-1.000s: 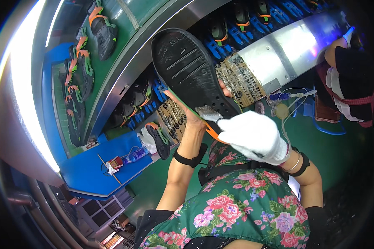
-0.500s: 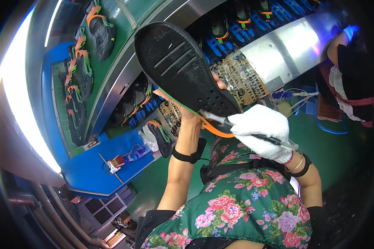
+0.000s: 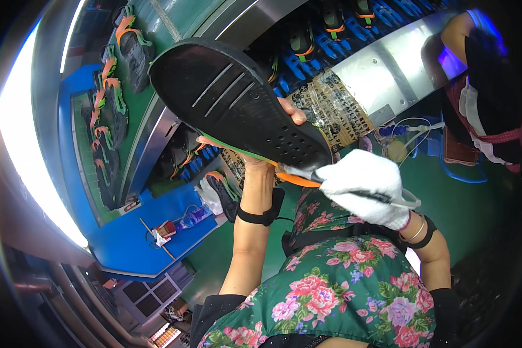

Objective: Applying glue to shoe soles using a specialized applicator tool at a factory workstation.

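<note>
A black sandal [image 3: 232,110] lies across my left hand [image 3: 292,111], underside up, showing slots at its broad end and small round holes toward the other. Orange and green trim runs along its near edge. The fingers of that bare hand wrap round the far side, while the palm is hidden beneath. In a white knitted glove, my right hand [image 3: 368,188] closes round a brush [image 3: 307,173] with a dark handle and a pale tube behind it. The brush's light tip meets the orange trim at the near edge.
Shoes with orange and green straps [image 3: 113,98] lie on a green belt at left. A metal machine rail [image 3: 406,64] crosses behind, near shoes on blue holders. At lower left stands a blue table [image 3: 127,246]. A co-worker's arm [image 3: 458,43] shows at upper right.
The sandal has shifted left and tilted in my left hand. The brush tip stays near the same stretch of trim, slightly lower. At right, the co-worker's arm has moved up and left.
</note>
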Available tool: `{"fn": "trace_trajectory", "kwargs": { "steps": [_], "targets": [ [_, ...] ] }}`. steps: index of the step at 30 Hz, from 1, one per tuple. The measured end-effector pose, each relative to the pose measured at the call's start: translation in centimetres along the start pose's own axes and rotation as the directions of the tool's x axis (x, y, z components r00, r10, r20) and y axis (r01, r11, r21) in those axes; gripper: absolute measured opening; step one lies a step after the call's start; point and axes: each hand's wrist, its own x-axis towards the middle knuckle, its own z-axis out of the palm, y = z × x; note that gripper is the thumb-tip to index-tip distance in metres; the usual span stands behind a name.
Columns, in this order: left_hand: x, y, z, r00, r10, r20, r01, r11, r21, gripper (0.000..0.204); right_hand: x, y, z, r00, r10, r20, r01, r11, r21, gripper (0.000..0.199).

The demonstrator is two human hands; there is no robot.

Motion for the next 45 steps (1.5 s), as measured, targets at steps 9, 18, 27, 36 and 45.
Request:
{"fn": "trace_trajectory", "kwargs": {
  "steps": [9, 18, 27, 36, 45],
  "targets": [
    [1.3, 0.1, 3.0, 0.999, 0.005, 0.048, -0.006, 1.000, 0.024, 0.078, -0.1, 0.0, -0.7, 0.999, 0.034, -0.014, -0.035, 0.995, -0.090, 0.024],
    [1.5, 0.3, 3.5, 1.000, -0.008, 0.006, 0.008, 1.000, 0.014, 0.100, -0.1, -0.2, -0.8, 0.999, -0.032, 0.039, 0.036, 0.992, -0.118, 0.029],
    [1.2, -0.4, 1.2, 0.996, -0.033, -0.087, 0.036, 0.999, 0.035, 0.147, -0.1, -1.7, 1.0, 0.995, -0.095, 0.025, 0.097, 0.981, -0.169, 0.032],
    [0.6, -0.7, 0.9, 0.996, -0.046, -0.072, 0.048, 0.999, 0.019, 0.147, -0.5, -1.0, 1.1, 0.993, 0.005, -0.114, -0.006, 1.000, -0.007, 0.023],
    [0.6, -1.5, 0.6, 0.999, -0.034, -0.016, 0.033, 0.998, -0.059, 0.146, -2.0, -0.2, 0.6, 0.993, 0.039, -0.113, -0.062, 0.977, -0.206, 0.021]
  ]
}}
